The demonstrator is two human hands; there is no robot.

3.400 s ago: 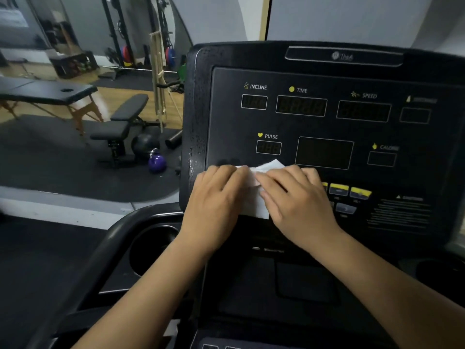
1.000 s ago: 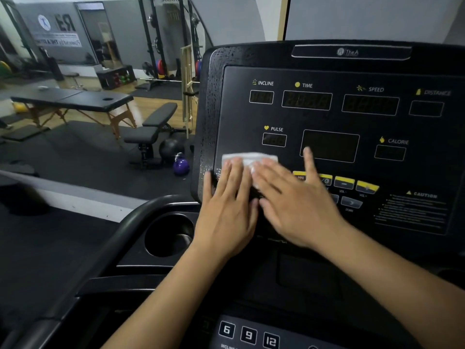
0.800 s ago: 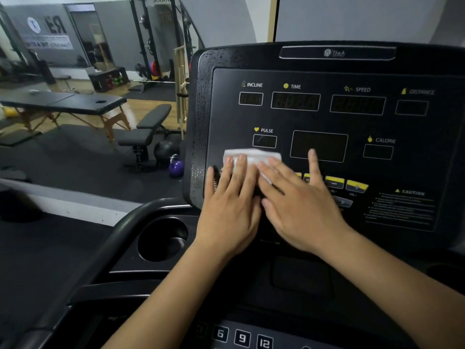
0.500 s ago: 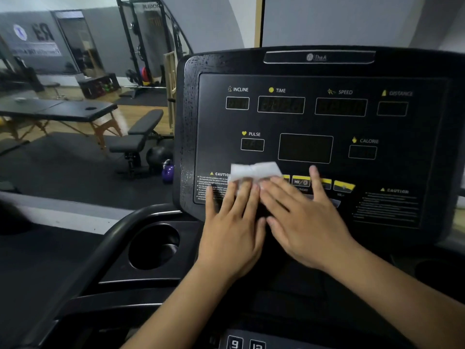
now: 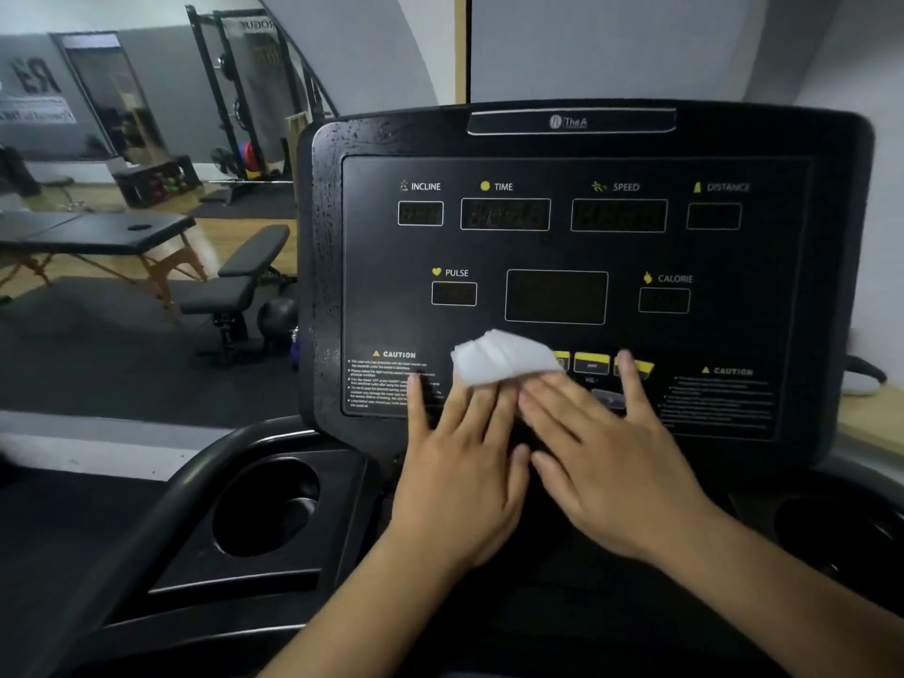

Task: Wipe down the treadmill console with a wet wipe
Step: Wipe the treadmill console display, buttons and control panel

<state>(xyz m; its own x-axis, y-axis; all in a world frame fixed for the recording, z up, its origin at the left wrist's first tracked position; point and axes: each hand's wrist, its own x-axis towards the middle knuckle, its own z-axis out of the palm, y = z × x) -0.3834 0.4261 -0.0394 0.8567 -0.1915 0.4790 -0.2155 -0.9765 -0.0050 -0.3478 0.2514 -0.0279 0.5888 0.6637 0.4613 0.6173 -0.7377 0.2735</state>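
Room: a gym, with a folding massage table (image 5: 98, 232) and a weight bench (image 5: 235, 281) well off to the left of the machine
Treadmill console (image 5: 734, 325): a broad black panel facing the person, its display windows dark; the left border is speckled with droplets or specks, and I cannot tell which
Cup holders: one round well at the lower left of the panel (image 5: 266, 511), another at the lower right (image 5: 831, 530)
Left hand (image 5: 464, 462): flat, with the fingers straight and close together; the fingertips press the wipe's lower edge against the panel, and the thumb is spread out over the left caution label (image 5: 386, 379)
Right hand (image 5: 606, 462): flat as well, with the fingers fanned; the fingertips nearest the left hand lie on the wipe's lower right corner, and one finger reaches up onto the yellow buttons (image 5: 592, 362); neither hand curls round anything
Wet wipe (image 5: 504, 357): white and bunched into a loose pad on the lower middle of the console, below the PULSE window and touching the left end of the button row; its upper half is uncovered
Handling: it looks light, limp and damp; it will likely cling to the smooth panel yet bunch up or slip out from under bare fingertips, so flat pressure over its middle seems better than holding only the edge; a gentle touch over the buttons would be wise
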